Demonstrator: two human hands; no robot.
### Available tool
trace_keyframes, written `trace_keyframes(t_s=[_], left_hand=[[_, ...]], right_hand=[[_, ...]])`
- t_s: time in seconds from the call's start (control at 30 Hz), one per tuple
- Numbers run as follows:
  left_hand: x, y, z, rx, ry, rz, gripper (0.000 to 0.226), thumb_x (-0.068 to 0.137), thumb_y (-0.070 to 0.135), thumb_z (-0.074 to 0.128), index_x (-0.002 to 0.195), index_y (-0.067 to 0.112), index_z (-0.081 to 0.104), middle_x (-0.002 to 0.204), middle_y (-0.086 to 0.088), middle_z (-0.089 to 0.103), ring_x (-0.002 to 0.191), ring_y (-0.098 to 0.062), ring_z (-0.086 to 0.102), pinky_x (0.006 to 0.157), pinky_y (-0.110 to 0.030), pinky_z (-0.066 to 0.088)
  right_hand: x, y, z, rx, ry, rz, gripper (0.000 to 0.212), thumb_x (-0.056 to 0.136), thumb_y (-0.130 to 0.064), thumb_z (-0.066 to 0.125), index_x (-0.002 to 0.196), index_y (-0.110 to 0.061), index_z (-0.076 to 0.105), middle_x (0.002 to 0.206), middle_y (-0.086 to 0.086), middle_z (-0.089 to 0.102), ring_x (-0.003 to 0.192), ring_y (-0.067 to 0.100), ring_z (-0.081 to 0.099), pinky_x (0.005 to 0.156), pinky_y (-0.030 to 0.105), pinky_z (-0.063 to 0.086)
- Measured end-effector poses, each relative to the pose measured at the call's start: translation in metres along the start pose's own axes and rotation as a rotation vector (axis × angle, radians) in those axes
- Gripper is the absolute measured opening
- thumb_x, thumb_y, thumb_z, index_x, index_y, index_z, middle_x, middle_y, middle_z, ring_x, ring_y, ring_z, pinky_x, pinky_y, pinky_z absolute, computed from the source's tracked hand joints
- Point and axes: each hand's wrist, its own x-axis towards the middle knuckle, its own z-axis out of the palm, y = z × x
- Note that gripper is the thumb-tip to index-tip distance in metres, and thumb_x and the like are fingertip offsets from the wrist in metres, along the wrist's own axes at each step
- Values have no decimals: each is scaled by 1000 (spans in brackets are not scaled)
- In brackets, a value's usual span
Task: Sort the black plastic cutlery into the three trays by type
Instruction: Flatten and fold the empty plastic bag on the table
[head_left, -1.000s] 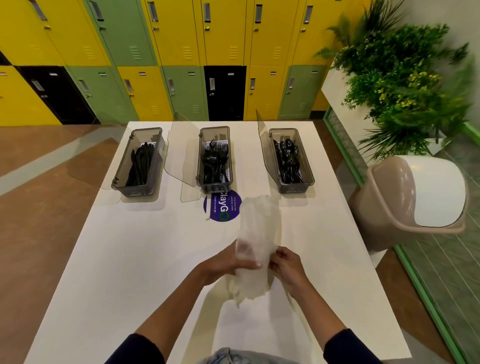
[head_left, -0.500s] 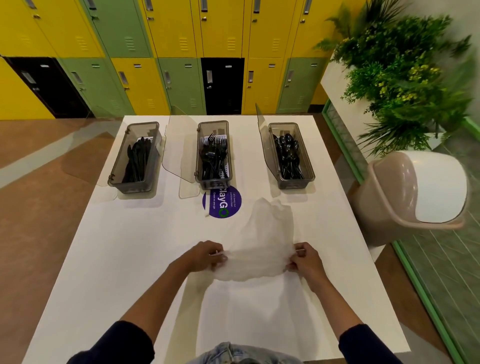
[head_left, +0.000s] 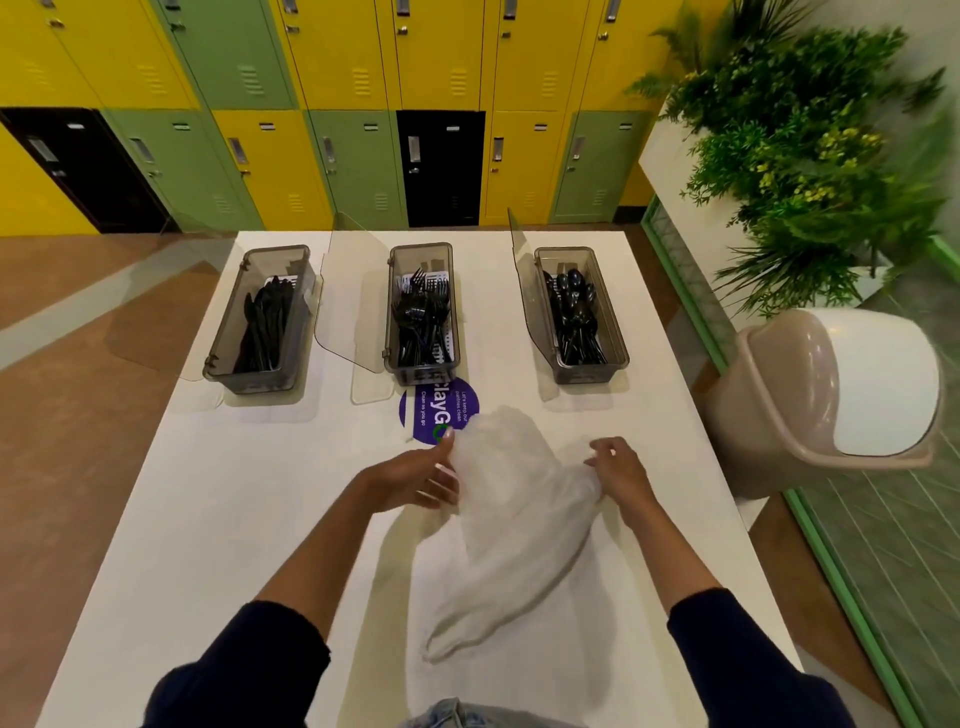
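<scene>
The left hand (head_left: 415, 480) lies against the left side of a thin, translucent plastic bag (head_left: 519, 525), thumb raised and fingers loosely extended; whether it actually grips the film cannot be told. The right hand (head_left: 621, 475), set apart from the left with the bag spanning the gap, has curled fingers and holds the bag's right edge. The bag hangs slack toward the near edge of the desk (head_left: 234, 493) and appears empty. Along the far side of the desk, three trays stand in a row, well apart, each with its clear lid (head_left: 350, 296) swung open. The left tray (head_left: 249, 382) holds the knives (head_left: 267, 322). The middle tray (head_left: 422, 376) holds the forks (head_left: 423, 317). The right tray (head_left: 592, 374) holds the spoons (head_left: 574, 312). No loose cutlery shows on the desk, so sorting appears complete and the step in hand is probably handling the emptied bag. The next move likely calls for gathering the limp film into one hand and disposing of it; a swing-lid bin (head_left: 831, 395) stands beside the desk on the right. Closing the lids may follow.
</scene>
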Motion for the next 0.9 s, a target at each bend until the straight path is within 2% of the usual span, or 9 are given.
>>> trace_keyframes(t_s=[0.1, 0.17, 0.23, 0.33, 0.43, 0.53, 0.67, 0.77, 0.9], left_hand=[[20, 8, 32, -419, -11, 67, 53, 98, 55, 21, 117, 19, 56, 110, -9, 64, 97, -21, 61, 81, -31, 51], [31, 10, 47, -569, 30, 88, 37, 100, 46, 31, 115, 24, 56, 109, -3, 65, 99, -17, 61, 77, -27, 51], [42, 7, 52, -605, 54, 102, 42, 95, 37, 52, 133, 20, 47, 125, -8, 60, 111, -21, 59, 80, -27, 52], [52, 8, 50, -583, 81, 96, 70, 88, 14, 64, 146, 22, 26, 135, -10, 53, 111, -22, 60, 81, -31, 56], [54, 8, 46, -560, 42, 109, 75, 87, 2, 61, 144, 24, 18, 128, -15, 55, 105, -25, 64, 81, -35, 58], [55, 5, 40, -625, 66, 161, 78, 82, -2, 65, 142, 21, 21, 133, -19, 50, 109, -29, 61, 80, -38, 58], [51, -3, 25, -855, 182, 233, 86, 65, 1, 78, 139, 20, 38, 134, -20, 51, 119, -36, 56, 98, -51, 48], [47, -7, 13, -970, 74, 266, 73, 73, 0, 72, 135, 32, 48, 137, -14, 51, 122, -37, 53, 106, -54, 39], [36, -1, 15, -766, 143, 343, 60, 85, -4, 56, 135, 28, 50, 133, -6, 54, 117, -28, 55, 96, -41, 49]], right_hand=[[2, -24, 17, -165, -112, -12, 59, 93, -61, 37, 123, -13, 54, 128, 9, 57, 121, 30, 50, 93, 35, 40], [2, -35, 26, -304, -171, -61, 57, 84, -64, 52, 116, -17, 58, 124, 4, 60, 118, 25, 53, 95, 34, 39], [7, -40, 32, -413, -212, -144, 53, 79, -52, 68, 121, -23, 57, 121, -1, 64, 117, 21, 55, 95, 34, 32], [10, -45, 36, -251, -343, -237, 79, 76, -28, 78, 142, -31, 35, 121, 6, 63, 117, 23, 57, 101, 37, 36], [8, -45, 36, -91, -519, -288, 86, 81, -3, 70, 147, -38, 26, 112, 8, 56, 95, 19, 61, 79, 23, 51], [10, -43, 38, -67, -537, -322, 66, 83, 11, 57, 137, -25, 49, 113, 9, 54, 74, 5, 54, 58, 10, 44], [12, -37, 38, -29, -477, -287, 59, 83, 13, 52, 132, -19, 56, 128, 5, 55, 70, -2, 49, 64, 12, 43], [8, -33, 37, -18, -433, -321, 59, 83, 14, 50, 129, -21, 59, 127, 2, 53, 69, 3, 45, 61, 7, 44], [9, -23, 44, -84, -346, -383, 57, 85, 13, 48, 130, -20, 58, 124, 2, 53, 66, 8, 43, 64, 8, 43]])
